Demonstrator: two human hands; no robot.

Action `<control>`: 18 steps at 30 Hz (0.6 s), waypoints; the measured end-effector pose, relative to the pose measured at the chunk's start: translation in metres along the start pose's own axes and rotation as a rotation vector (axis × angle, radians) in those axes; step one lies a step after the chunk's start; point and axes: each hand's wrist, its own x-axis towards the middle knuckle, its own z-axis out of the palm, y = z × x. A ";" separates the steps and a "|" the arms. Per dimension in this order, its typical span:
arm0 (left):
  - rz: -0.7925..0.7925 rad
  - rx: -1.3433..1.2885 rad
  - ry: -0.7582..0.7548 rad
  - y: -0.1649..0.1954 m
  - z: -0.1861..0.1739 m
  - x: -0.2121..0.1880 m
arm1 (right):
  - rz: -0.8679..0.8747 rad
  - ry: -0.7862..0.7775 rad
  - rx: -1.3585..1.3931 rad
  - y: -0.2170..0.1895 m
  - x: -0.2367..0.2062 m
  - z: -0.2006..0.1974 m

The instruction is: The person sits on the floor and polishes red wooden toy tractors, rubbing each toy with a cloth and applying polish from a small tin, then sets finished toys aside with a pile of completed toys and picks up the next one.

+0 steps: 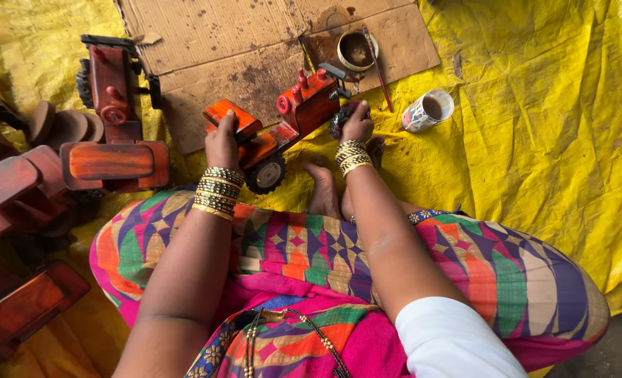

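Note:
A red and orange wooden toy tractor [298,112] lies tilted in front of me, over the edge of a stained cardboard sheet [255,42]. My left hand [222,143] grips its flat orange roof at the rear. My right hand [357,126] is closed around a black front wheel of the tractor. A black rear wheel with a white hub [267,173] faces me. Both wrists carry several gold bangles. My bare feet [325,192] rest just below the toy.
Another finished toy tractor [111,105] stands at the left, with more red wooden toys [17,203] stacked along the left edge. On the cardboard sits a round tin with a brush [358,49]. A small cup [428,110] lies on the yellow tarpaulin [549,140].

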 end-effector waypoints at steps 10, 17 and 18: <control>0.085 0.019 -0.007 -0.004 -0.001 0.007 | -0.303 -0.110 0.695 -0.003 -0.016 -0.019; 0.040 -0.029 -0.028 0.005 0.002 -0.006 | -0.477 0.035 0.262 -0.007 -0.044 -0.001; 0.037 -0.004 -0.014 0.005 0.003 -0.006 | -0.356 0.038 0.258 -0.004 -0.038 -0.002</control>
